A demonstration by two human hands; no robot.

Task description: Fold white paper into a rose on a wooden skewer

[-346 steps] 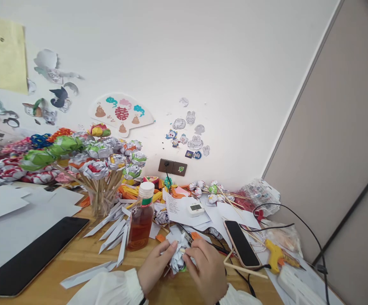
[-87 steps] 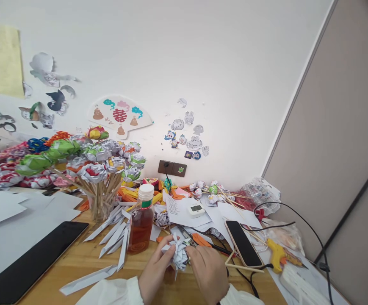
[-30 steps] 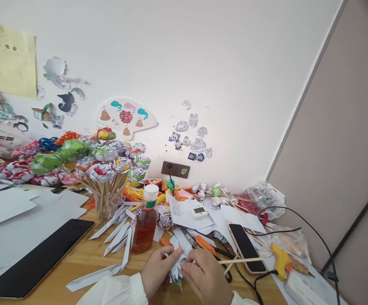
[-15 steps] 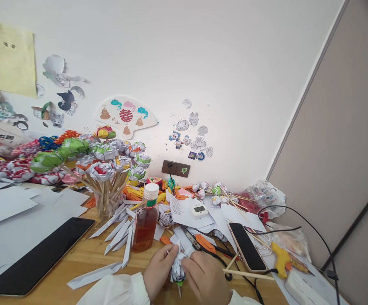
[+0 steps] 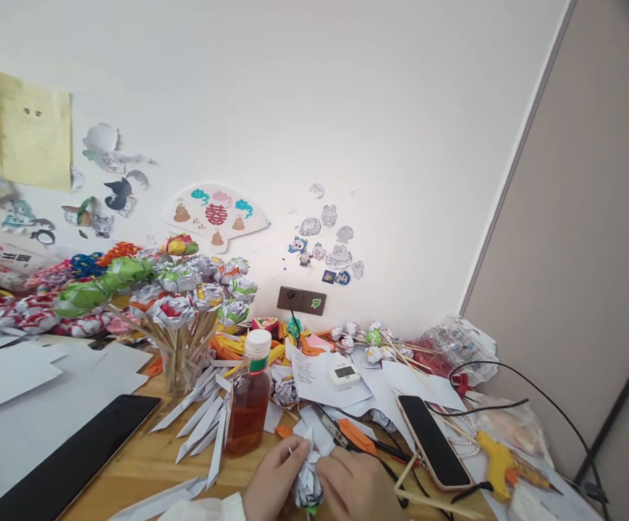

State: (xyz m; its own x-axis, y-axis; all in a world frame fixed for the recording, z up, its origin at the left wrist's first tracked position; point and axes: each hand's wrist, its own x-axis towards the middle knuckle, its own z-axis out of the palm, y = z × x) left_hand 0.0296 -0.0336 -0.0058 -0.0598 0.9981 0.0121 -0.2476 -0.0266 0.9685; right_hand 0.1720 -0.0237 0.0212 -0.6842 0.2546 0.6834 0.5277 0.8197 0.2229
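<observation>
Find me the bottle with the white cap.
In the head view, the bottle stands left of centre on the table, slightly beyond the left hand, with folded white paper strips on its left.

The flower (image 5: 307, 486) you hold is matt, creased paper. Your sleeve (image 5: 216, 510) is rumpled cloth, your desk (image 5: 124, 467) smooth wood with a faint sheen. The phone (image 5: 434, 441) and tablet (image 5: 75, 467) have glossy faces; the glue gun (image 5: 496, 463) is plastic, the bag (image 5: 471, 351) crinkled film. Your bottle (image 5: 247, 416) gleams, though you can't quite tell glass from plastic.
</observation>
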